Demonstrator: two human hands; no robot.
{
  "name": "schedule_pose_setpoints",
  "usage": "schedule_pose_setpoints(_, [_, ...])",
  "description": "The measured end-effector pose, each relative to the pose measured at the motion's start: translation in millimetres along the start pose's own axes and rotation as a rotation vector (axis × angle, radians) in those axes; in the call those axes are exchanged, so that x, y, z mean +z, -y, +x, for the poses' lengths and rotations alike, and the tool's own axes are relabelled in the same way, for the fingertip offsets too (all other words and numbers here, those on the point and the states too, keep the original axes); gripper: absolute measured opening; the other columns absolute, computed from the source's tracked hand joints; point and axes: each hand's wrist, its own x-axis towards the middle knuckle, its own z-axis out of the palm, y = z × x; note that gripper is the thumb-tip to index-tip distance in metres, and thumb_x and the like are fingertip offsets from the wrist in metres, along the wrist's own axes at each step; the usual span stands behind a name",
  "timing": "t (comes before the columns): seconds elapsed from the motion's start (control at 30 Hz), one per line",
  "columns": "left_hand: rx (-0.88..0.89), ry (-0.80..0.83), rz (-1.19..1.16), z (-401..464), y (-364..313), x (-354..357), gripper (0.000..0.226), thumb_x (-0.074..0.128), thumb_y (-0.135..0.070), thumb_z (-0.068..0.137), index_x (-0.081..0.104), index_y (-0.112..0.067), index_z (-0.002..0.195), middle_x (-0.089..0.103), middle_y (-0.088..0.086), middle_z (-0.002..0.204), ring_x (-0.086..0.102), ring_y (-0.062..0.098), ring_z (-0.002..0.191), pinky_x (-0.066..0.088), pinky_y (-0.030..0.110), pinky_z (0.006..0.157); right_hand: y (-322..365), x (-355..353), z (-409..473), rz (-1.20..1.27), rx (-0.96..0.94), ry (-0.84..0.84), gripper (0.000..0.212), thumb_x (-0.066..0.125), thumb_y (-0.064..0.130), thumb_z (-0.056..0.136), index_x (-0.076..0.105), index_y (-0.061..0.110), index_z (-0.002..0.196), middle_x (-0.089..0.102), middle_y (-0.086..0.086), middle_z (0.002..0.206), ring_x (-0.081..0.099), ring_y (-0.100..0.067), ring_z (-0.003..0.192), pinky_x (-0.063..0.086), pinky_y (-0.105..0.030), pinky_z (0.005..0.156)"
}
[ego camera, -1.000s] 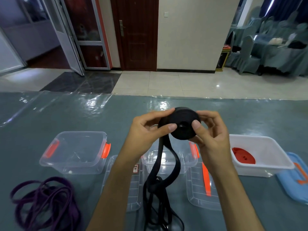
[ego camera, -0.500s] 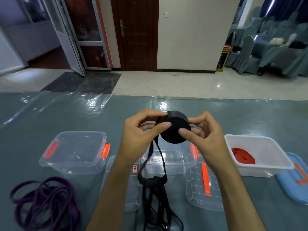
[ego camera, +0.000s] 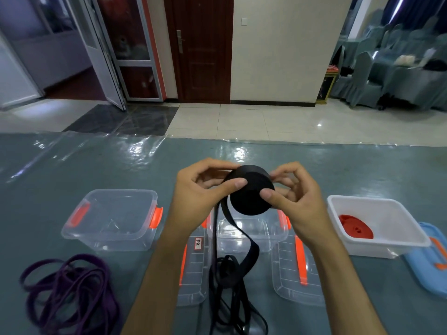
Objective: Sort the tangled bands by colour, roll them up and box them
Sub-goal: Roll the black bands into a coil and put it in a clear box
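Head view: a black roll [ego camera: 251,191] of flat woven band is pinched above the table between the left hand [ego camera: 200,189] and right hand [ego camera: 294,197], thumbs pressed on its face. Its loose tail [ego camera: 232,240] hangs to a tangled heap below. If the grip slackens, the coil could likely spring loose. A red roll [ego camera: 355,227] lies in the white box [ego camera: 377,240]; purple bands [ego camera: 70,291] wait uncoiled.

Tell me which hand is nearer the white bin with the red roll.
Right. The right hand grips the black roll just left of the white bin; the left hand holds the roll's far side, farther from the bin.
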Motion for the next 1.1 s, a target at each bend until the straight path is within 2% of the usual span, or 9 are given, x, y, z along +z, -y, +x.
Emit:
schedule_pose_setpoints(0.07, [-0.011, -0.004, -0.057, -0.8, 3.9, 2.8, 0.024, 0.088, -0.011, 0.083, 0.08, -0.012, 0.105, 0.079, 0.009, 0.114, 0.076, 0.027, 0.111, 0.061, 0.033, 0.095, 1.3, 1.9, 0.6, -0.034, -0.086, -0.05, 0.028, 0.086, 0.027, 0.079, 0.074, 0.034, 0.104, 0.077, -0.004, 0.11, 0.074, -0.027, 0.105, 0.06, -0.029, 0.084])
schedule_pose_setpoints(0.2, [-0.069, 0.099, -0.054, 0.4, 4.7, 1.2, 0.037, 0.086, -0.011, 0.083, 0.079, -0.017, 0.119, 0.075, 0.006, 0.118, 0.073, 0.026, 0.116, 0.057, 0.033, 0.101, 2.9, 1.7, -2.2, 0.002, -0.081, -0.142, 0.019, 0.084, 0.029, 0.077, 0.071, 0.032, 0.091, 0.079, -0.003, 0.102, 0.077, -0.017, 0.086, 0.061, -0.026, 0.079])
schedule_pose_setpoints(0.33, [-0.018, 0.004, -0.061, -1.8, 1.1, 5.2, 0.031, 0.091, -0.016, 0.076, 0.082, -0.017, 0.105, 0.081, 0.007, 0.108, 0.078, 0.027, 0.106, 0.062, 0.033, 0.094, 7.3, -4.5, -3.9, -0.059, 0.022, -0.043, 0.034, 0.089, 0.031, 0.072, 0.058, 0.023, 0.084, 0.073, -0.001, 0.077, 0.073, -0.019, 0.076, 0.06, -0.027, 0.069])
schedule_pose_setpoints(0.47, [-0.045, 0.05, -0.109, 1.1, 4.2, 6.2, 0.03, 0.087, -0.008, 0.083, 0.078, -0.006, 0.111, 0.077, 0.013, 0.119, 0.074, 0.029, 0.116, 0.06, 0.034, 0.097, 12.8, -2.0, -4.0, -0.054, -0.073, -0.043, 0.046, 0.086, 0.014, 0.084, 0.07, 0.032, 0.123, 0.08, -0.004, 0.109, 0.078, -0.022, 0.104, 0.064, -0.034, 0.087])
schedule_pose_setpoints(0.57, [-0.086, 0.116, -0.074, 1.7, 4.3, 2.7, 0.037, 0.084, -0.01, 0.082, 0.078, -0.013, 0.119, 0.075, 0.008, 0.119, 0.073, 0.023, 0.115, 0.058, 0.031, 0.1, 12.5, -1.0, -3.9, -0.044, -0.082, -0.108, 0.032, 0.084, 0.016, 0.081, 0.071, 0.02, 0.11, 0.079, -0.001, 0.11, 0.077, -0.02, 0.105, 0.063, -0.033, 0.088])
schedule_pose_setpoints(0.7, [-0.064, 0.032, -0.055, 0.1, 7.4, 5.3, 0.028, 0.09, -0.018, 0.078, 0.083, -0.02, 0.105, 0.08, 0.008, 0.111, 0.077, 0.029, 0.109, 0.061, 0.04, 0.099, 10.0, -5.4, -2.8, -0.073, 0.036, -0.048, 0.038, 0.086, 0.017, 0.07, 0.055, 0.009, 0.091, 0.078, -0.016, 0.1, 0.079, -0.031, 0.091, 0.065, -0.034, 0.078])
schedule_pose_setpoints(0.8, [-0.084, 0.056, -0.1, 1.4, 10.1, 6.4, 0.023, 0.09, -0.009, 0.081, 0.084, -0.016, 0.102, 0.078, 0.01, 0.117, 0.075, 0.028, 0.113, 0.06, 0.037, 0.1, 11.3, -3.7, -2.8, -0.076, -0.029, -0.069, 0.036, 0.086, 0.015, 0.071, 0.071, 0.021, 0.103, 0.078, -0.013, 0.104, 0.078, -0.028, 0.099, 0.063, -0.03, 0.083])
schedule_pose_setpoints(0.93, [-0.151, 0.127, -0.048, 3.2, 8.2, 1.5, 0.039, 0.083, -0.01, 0.077, 0.079, -0.014, 0.116, 0.074, 0.016, 0.118, 0.074, 0.026, 0.112, 0.058, 0.032, 0.101, 8.0, -2.8, -4.5, -0.069, -0.058, -0.128, 0.032, 0.083, 0.015, 0.073, 0.076, 0.019, 0.104, 0.081, 0.0, 0.104, 0.077, -0.017, 0.101, 0.059, -0.021, 0.084])
schedule_pose_setpoints(1.1, [-0.074, 0.022, -0.031, -3.6, 8.3, 1.7, 0.025, 0.09, -0.01, 0.079, 0.082, -0.011, 0.102, 0.081, 0.008, 0.101, 0.08, 0.025, 0.097, 0.063, 0.029, 0.086, 7.7, -14.1, -3.0, 0.026, 0.149, 0.151, 0.038, 0.083, 0.009, 0.081, 0.056, 0.014, 0.108, 0.079, -0.02, 0.104, 0.079, -0.036, 0.093, 0.063, -0.033, 0.074])
